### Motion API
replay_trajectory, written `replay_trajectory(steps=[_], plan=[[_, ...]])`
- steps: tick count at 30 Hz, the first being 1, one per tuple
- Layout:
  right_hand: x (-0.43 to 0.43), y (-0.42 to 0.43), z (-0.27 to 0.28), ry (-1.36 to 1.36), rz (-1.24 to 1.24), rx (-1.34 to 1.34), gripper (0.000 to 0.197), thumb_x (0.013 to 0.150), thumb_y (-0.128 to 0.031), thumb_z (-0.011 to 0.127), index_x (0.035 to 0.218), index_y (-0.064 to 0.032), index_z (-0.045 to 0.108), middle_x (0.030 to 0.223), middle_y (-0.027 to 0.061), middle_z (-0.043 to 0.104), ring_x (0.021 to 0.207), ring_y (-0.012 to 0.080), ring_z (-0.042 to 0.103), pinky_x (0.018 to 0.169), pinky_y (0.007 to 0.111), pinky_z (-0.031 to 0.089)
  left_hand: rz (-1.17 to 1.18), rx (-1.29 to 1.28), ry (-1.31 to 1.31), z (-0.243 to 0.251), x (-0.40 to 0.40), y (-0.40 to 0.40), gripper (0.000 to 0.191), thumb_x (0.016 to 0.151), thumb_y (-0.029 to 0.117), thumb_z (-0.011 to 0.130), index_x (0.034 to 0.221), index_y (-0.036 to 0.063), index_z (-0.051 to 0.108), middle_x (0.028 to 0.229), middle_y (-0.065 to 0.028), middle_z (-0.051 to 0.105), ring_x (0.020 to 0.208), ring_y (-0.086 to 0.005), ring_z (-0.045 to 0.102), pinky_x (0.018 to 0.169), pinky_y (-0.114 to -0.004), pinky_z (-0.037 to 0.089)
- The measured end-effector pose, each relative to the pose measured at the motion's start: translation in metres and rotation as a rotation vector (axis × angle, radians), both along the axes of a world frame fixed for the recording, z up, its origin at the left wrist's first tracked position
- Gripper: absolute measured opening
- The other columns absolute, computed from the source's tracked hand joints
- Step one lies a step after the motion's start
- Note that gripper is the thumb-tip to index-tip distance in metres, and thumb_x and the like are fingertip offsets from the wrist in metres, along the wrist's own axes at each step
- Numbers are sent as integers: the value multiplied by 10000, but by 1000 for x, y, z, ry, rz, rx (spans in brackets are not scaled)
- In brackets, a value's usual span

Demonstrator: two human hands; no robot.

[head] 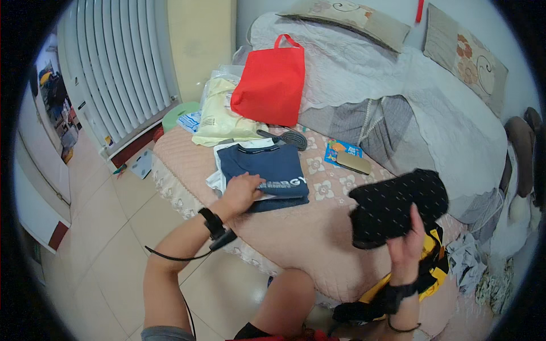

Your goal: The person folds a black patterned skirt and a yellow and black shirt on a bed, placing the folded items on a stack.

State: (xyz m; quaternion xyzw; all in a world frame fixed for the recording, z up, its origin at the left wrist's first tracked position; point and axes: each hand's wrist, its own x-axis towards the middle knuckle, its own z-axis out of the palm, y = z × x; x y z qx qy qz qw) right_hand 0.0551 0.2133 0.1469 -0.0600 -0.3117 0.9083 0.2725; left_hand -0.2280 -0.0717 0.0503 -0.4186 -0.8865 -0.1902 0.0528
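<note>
On the bed lies a stack of folded clothes, with a dark blue T-shirt (273, 164) on top and white cloth (216, 181) showing beneath it. My left hand (242, 192) rests on the front left part of that T-shirt, palm down. To the right, my right hand (408, 241) holds up a folded black garment (394, 209) with small light dashes, the thumb pressed on its near side. Below the right hand, a crumpled black and yellow garment (435, 273) lies at the bed's near edge.
Behind the stack are a red fabric bag (273, 85), a pale yellow plastic package (217, 115) and a coiled grey belt (294, 140). A gold-coloured case (353, 163) lies on a blue packet (335, 149). Crumpled grey clothes (466, 260) lie at right.
</note>
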Motion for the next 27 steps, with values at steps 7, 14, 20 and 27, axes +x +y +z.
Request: replay_trajectory(steps=[7,14,20,27], plan=[[144,30,-26,-139,-359,79,397,990,-233,498,1309,3,512,1268,127,586,1140,260,573,992,402,463,104,239,-487,108,-50,19,278,907,232,582,1032,-7,651,891,-173,680,803,-270,643,734,-364,497],[201,25,-31,-130,-392,21,445,1011,-261,439,1364,9,453,1358,164,520,1219,298,534,1049,424,438,-246,125,-35,128,-12,121,234,883,233,574,982,27,624,879,-208,654,843,-374,639,724,-445,497],[178,-4,7,42,-341,25,478,1011,-277,437,1391,13,424,1397,179,480,1266,317,488,1084,460,387,-578,-183,-25,18,172,173,681,782,448,699,1267,19,486,1287,-194,495,1167,-355,505,867,-559,450],[94,-49,16,-20,-78,-126,467,989,-263,473,1385,-16,441,1383,167,497,1250,337,496,1078,477,382,-1257,461,-1833,-3,237,114,955,781,610,659,1484,109,251,1471,-148,338,1303,-262,420,1039,-410,389]])
